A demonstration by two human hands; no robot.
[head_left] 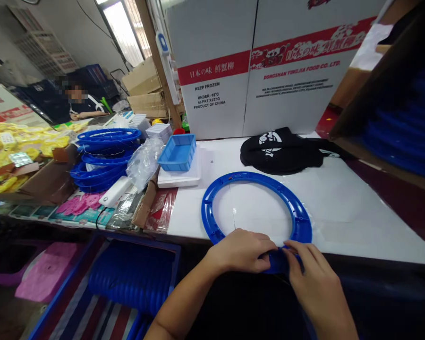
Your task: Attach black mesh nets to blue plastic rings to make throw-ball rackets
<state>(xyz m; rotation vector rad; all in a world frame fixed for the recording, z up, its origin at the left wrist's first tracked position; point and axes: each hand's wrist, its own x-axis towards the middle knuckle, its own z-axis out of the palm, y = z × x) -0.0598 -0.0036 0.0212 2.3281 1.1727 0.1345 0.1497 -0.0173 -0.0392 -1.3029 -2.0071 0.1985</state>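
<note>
A blue plastic ring [208, 208] lies on the white tabletop, its near side reaching over the table's front edge. My left hand [242, 250] grips that near rim, fingers curled over it. Close beside it, my right hand [310, 271] pinches the same rim between thumb and fingers. The fingertips of both hands almost meet, and whatever small part may lie between them is hidden. Behind the ring rests a black piece of fabric [290, 158] with white print.
A small blue tray [177, 153] stands on a white scale-like slab left of the ring. Further left are stacked blue rings [108, 160] and a carton of yellow pieces [53, 179]. Large white cartons [216, 108] rise behind. Below sits a blue crate [175, 255]. A person [87, 104] sits far left.
</note>
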